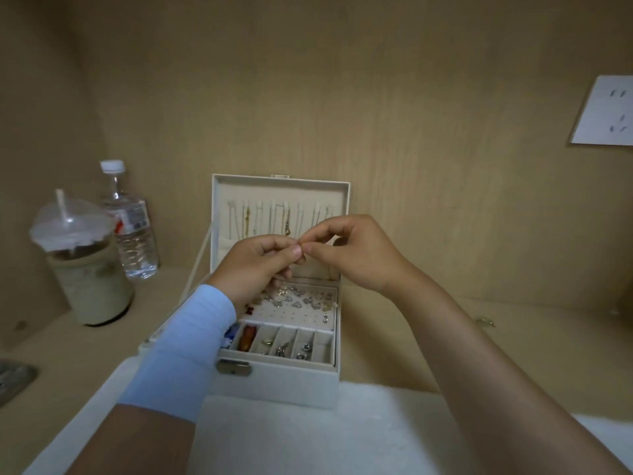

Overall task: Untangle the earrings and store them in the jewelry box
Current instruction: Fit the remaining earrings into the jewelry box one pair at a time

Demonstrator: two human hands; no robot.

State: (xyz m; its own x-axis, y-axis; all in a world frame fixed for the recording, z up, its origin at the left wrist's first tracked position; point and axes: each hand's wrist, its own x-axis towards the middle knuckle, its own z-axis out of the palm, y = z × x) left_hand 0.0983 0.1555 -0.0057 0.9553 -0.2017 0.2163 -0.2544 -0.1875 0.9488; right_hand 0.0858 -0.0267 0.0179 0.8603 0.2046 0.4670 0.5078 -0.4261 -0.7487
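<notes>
1 earring (302, 242), pinched between left hand (260, 265), right hand (356, 255)

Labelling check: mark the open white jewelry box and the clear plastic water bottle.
open white jewelry box (291, 385): head view, front wall.
clear plastic water bottle (132, 219): head view, label band.
</notes>
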